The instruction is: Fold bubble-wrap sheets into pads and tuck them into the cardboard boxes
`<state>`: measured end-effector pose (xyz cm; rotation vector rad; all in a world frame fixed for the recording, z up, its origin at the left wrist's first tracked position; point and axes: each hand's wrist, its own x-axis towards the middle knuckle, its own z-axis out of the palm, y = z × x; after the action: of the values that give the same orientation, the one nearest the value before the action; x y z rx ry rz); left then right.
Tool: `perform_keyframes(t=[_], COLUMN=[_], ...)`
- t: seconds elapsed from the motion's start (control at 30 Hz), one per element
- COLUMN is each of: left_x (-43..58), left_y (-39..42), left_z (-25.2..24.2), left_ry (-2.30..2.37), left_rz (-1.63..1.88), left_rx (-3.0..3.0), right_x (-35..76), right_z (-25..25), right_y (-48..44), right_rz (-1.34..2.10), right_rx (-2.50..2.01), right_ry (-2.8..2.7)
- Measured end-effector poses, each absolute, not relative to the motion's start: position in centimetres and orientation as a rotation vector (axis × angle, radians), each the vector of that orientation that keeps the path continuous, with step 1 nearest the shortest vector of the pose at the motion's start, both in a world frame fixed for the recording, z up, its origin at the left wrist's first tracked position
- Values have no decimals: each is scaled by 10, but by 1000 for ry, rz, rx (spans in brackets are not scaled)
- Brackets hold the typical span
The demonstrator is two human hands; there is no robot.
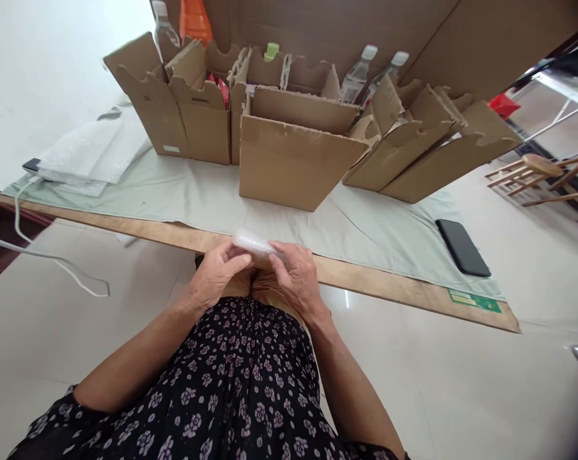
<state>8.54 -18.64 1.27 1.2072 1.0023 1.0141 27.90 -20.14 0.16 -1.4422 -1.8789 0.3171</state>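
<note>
Between my two hands, just over the table's front edge, is a small roll of bubble wrap [253, 242], whitish and translucent. My left hand [218, 267] grips its left end with thumb and fingers curled. On the right end, the thumb and fingers of my right hand [296, 271] are closed around it. Whether anything lies inside the roll I cannot tell. Straight ahead stands an open cardboard box [298, 163]. Flat bubble wrap sheets [97, 147] are piled at the left of the table.
More cardboard boxes [203, 131] stand left and right, some with clear bottles [359, 76] behind or in them. A black phone [461, 247] lies near the right end of the cloth-covered table [193, 191]. A white cable [18, 217] hangs off the left side. A wooden stool [541, 166] is farther right.
</note>
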Motion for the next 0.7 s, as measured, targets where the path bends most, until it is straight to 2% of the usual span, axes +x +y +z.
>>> perform_keyframes(t=[0.3,0.5,0.7], left_x=[92,98,118], left_y=[-192,-193,-197], left_z=[15,16,22], left_ry=[832,760,684], left_rz=[1081,1093,994], left_rx=[819,678,642], right_x=[280,285,283], right_z=[14,7,11], right_y=[-225,-238,-244], right_rz=[473,1133,1048], right_rx=[-1392,-1263,-1382], right_ry=[-1779,-1458,-1368])
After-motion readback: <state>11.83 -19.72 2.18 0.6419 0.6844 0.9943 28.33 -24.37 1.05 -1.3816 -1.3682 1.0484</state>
